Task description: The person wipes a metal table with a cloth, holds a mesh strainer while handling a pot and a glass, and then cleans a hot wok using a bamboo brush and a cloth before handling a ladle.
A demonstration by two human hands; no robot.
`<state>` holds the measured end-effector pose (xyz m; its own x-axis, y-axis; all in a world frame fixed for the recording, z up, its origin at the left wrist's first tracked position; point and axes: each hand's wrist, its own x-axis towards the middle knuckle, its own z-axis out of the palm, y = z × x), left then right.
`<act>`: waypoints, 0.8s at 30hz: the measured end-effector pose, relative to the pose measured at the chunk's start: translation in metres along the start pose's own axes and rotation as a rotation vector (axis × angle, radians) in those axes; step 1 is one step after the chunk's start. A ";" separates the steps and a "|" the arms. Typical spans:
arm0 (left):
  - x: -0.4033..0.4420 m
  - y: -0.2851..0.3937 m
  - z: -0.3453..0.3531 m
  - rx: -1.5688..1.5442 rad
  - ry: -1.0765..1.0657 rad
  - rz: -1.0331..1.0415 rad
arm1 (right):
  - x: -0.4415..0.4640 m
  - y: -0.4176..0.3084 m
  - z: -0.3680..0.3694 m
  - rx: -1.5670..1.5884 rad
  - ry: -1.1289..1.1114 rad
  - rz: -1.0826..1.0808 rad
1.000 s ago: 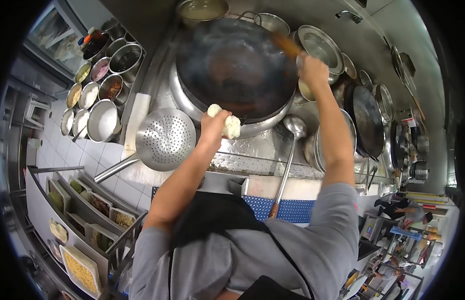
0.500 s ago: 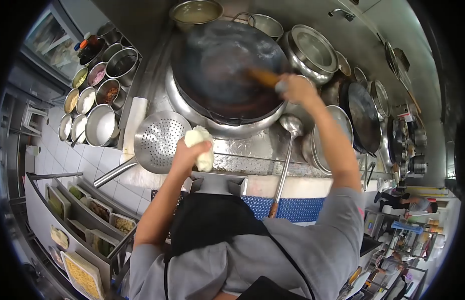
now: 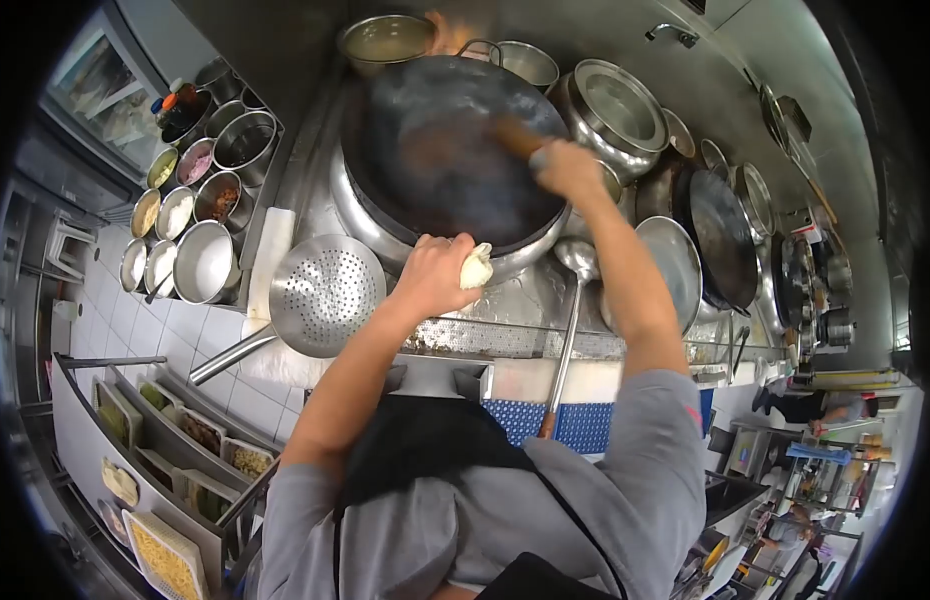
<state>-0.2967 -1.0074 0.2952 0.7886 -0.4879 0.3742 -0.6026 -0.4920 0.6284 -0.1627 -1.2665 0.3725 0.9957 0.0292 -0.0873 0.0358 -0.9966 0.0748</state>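
A big dark wok (image 3: 415, 110) sits on the burner with its near rim toward me. My left hand (image 3: 437, 275) is closed on a folded pale cloth (image 3: 476, 267) at that near rim; the wok's near handle is hidden behind the hand. Inside the wok, my right hand (image 3: 568, 172) grips a brown wok brush (image 3: 518, 138), smeared by motion, against the inner right side. Left of my left hand lies a perforated strainer (image 3: 328, 295). A long-handled ladle (image 3: 568, 340) rests below my right forearm.
Flame (image 3: 449, 36) shows behind the wok, beside a metal bowl (image 3: 388, 40). Lidded pots (image 3: 620, 110) and another wok (image 3: 723, 235) stand to the right. Seasoning containers (image 3: 205, 255) are grouped at left. Food trays (image 3: 165, 555) sit at lower left. Other people appear far right.
My left hand has moved up and right with the cloth, from above the counter edge to the wok's near rim. The wok has tilted slightly; flame now shows behind it. The brush keeps moving.
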 end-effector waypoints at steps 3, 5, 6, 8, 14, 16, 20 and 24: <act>-0.002 -0.001 0.001 0.000 0.010 0.011 | 0.020 0.010 -0.010 0.149 0.492 0.355; -0.001 0.001 -0.002 -0.001 0.014 0.011 | 0.027 -0.013 0.012 0.206 0.424 0.360; -0.005 0.001 -0.001 -0.002 0.001 0.022 | 0.029 -0.023 0.028 0.196 0.288 0.251; -0.001 -0.004 -0.001 0.001 -0.003 0.053 | -0.005 -0.066 0.045 0.253 0.132 -0.072; -0.007 -0.009 0.004 -0.041 0.030 0.089 | -0.056 -0.021 -0.004 0.104 -0.220 -0.269; -0.004 -0.012 0.009 -0.037 0.033 0.077 | -0.020 0.028 -0.025 -0.150 -0.026 0.072; -0.006 -0.010 0.007 -0.050 0.033 0.051 | 0.010 0.009 -0.017 0.328 0.483 0.419; -0.002 -0.006 0.005 -0.056 0.022 0.044 | -0.025 -0.061 0.023 0.241 -0.050 -0.068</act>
<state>-0.2954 -1.0066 0.2875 0.7645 -0.4916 0.4170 -0.6292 -0.4287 0.6483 -0.1917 -1.2079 0.3467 0.9861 0.0985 -0.1339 0.0749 -0.9824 -0.1710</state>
